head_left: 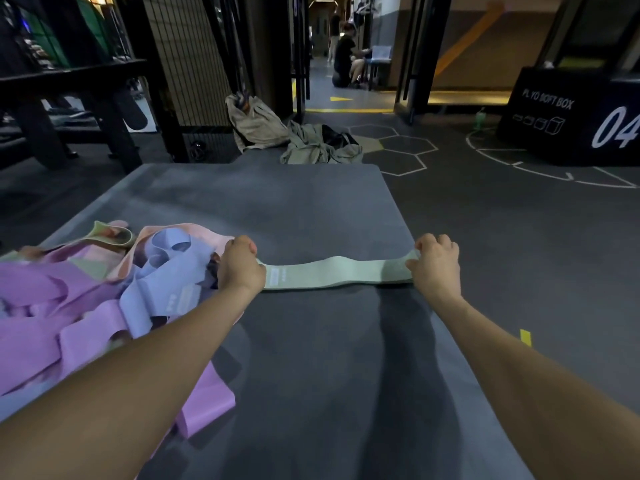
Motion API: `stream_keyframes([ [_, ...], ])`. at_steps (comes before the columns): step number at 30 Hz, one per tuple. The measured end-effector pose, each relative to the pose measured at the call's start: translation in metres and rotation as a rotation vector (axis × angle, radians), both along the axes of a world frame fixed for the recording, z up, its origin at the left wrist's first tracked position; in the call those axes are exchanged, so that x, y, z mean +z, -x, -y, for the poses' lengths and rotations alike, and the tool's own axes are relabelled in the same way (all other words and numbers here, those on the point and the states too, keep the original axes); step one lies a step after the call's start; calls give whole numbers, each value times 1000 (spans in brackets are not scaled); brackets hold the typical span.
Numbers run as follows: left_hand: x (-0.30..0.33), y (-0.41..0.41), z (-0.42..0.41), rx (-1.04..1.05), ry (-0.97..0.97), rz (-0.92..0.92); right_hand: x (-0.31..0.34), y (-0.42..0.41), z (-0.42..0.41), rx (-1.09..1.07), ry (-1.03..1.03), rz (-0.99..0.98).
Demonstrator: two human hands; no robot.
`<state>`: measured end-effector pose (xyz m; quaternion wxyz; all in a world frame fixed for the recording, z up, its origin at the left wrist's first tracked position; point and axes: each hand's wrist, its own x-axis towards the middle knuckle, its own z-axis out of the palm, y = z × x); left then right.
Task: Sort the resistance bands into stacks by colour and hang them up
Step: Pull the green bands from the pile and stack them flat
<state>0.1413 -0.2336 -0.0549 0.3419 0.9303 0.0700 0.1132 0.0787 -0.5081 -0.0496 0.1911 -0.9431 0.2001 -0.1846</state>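
Gripping green band (332, 273) both ends, left hand (240, 266), right hand (437, 259) | grey mat (294, 202) | gym floor (519, 220)

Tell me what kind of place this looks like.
Most likely a gym or fitness studio: a black plyo soft box stands on the marked rubber floor, and both hands stretch a green resistance band over a grey mat.

A grey tabletop (294, 202) is carrying a tangled heap of bands (79, 299) along its left side. A pale green band (332, 273) is lying flat across its middle, just beside the heap.
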Motion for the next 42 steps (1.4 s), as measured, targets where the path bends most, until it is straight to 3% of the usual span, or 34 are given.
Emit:
stream_keyframes([
  [3, 0, 0, -4, -75, -118, 53, 3, -2, -3, 90, 156, 45],
  [6, 4, 3, -8, -338, -143, 86, 9, -8, -26, 422, 84, -13],
  [10, 1, 3, -12, -517, -277, -115, 5, -17, -56, 624, 46, -260],
  [15, -4, -8, -16, -568, -436, -190, 0, -27, -58, 628, 55, -341],
  [29, 5, -4, -13, -591, -539, -190, 9, -27, -68, 590, 31, -356],
  [42, 52, 77, -84, -487, -240, 35, 53, 33, -178, 637, -32, -190],
])
